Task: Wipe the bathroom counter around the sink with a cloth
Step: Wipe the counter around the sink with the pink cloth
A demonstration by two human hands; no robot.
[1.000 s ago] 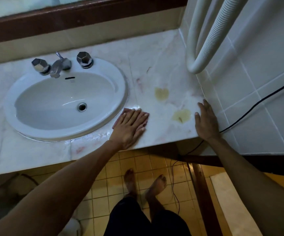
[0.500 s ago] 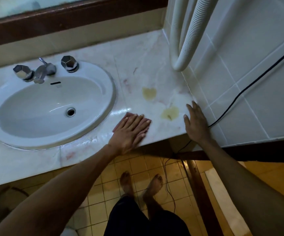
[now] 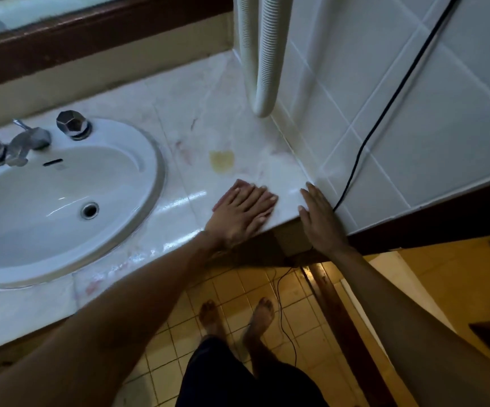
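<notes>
My left hand lies flat on a pink cloth and presses it onto the pale marble counter, near the front edge to the right of the white oval sink. Only a thin pink edge of the cloth shows beyond my fingers. My right hand rests open on the counter's front right corner, beside the tiled wall, with nothing in it. A yellow stain sits just behind my left hand. The counter between sink and cloth shines wet.
A chrome tap with two knobs stands behind the basin. Two white ribbed hoses hang down to the counter's back right. A black cable runs down the white tiled wall to the floor. My bare feet stand on yellow tiles.
My left hand has slid the cloth right along the front edge, over the nearer yellow stain, close to my right hand. The view has shifted right.
</notes>
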